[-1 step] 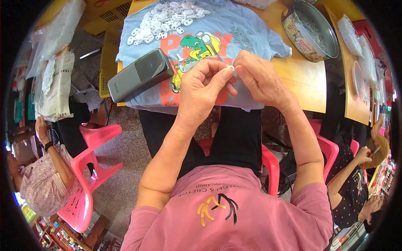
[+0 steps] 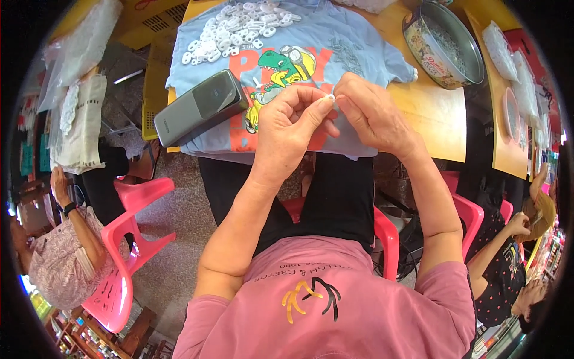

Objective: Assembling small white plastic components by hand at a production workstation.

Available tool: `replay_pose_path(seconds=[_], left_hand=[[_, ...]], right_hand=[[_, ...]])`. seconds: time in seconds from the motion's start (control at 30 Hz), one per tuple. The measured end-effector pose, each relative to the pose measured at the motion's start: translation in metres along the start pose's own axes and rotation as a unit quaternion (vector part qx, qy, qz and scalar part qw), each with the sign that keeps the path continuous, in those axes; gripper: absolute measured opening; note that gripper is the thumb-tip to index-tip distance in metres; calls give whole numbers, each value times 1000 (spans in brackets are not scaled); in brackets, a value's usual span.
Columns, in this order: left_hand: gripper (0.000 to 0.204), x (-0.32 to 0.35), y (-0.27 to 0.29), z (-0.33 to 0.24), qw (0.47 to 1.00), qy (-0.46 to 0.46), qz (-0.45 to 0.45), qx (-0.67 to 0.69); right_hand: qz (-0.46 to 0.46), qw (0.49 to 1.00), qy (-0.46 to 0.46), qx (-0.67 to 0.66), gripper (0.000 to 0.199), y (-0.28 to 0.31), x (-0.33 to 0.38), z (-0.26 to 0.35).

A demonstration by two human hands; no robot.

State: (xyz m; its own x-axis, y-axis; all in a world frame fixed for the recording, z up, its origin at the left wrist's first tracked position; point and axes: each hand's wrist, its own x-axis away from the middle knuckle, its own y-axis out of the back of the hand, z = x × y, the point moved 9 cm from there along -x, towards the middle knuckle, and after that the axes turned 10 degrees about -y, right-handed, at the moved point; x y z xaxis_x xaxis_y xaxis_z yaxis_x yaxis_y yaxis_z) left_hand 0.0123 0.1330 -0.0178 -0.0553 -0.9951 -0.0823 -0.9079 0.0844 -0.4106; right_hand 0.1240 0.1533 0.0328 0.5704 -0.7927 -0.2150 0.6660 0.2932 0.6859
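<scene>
Left hand (image 2: 293, 128) and right hand (image 2: 371, 113) raised together, fingertips pinched, touching; forearms converging.

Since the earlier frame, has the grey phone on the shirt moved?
No. The grey phone lies in the same spot on the blue shirt, left of the dinosaur print and below the pile of white plastic pieces.

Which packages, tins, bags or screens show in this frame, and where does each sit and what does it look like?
Phone: on the blue cloth, left of the hands; dark grey slab, screen dark.
Round tin: table's upper right; open, patterned wall.
Clear plastic bags: far left, crumpled.
Printed shirt: spread on the table; light blue with a green dinosaur picture.
</scene>
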Motion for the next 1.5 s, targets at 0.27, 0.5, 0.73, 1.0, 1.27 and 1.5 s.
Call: replay_pose_path(seconds=[0.27, 0.5, 0.73, 1.0, 1.27, 1.5], left_hand=[[12, 0, 0, -10, 1000, -25, -1, -5], [9, 8, -1, 4, 1000, 5, 1, -14], [11, -1, 1, -4, 997, -49, -36, 53], [10, 5, 7, 2, 999, -5, -21, 32], [11, 11, 4, 0, 999, -34, 7, 36], [10, 8, 4, 1, 999, -21, 27, 34]], right_hand=[[-16, 997, 74, 20, 6, 0, -7, 16], [3, 997, -1, 82, 7, 1, 4, 17], [-83, 993, -38, 71, 24, 76, -51, 48], [-97, 987, 99, 74, 13, 54, -92, 88], [0, 981, 40, 189, 15, -12, -130, -1], [4, 960, 34, 276, 16, -23, -142, -11]])
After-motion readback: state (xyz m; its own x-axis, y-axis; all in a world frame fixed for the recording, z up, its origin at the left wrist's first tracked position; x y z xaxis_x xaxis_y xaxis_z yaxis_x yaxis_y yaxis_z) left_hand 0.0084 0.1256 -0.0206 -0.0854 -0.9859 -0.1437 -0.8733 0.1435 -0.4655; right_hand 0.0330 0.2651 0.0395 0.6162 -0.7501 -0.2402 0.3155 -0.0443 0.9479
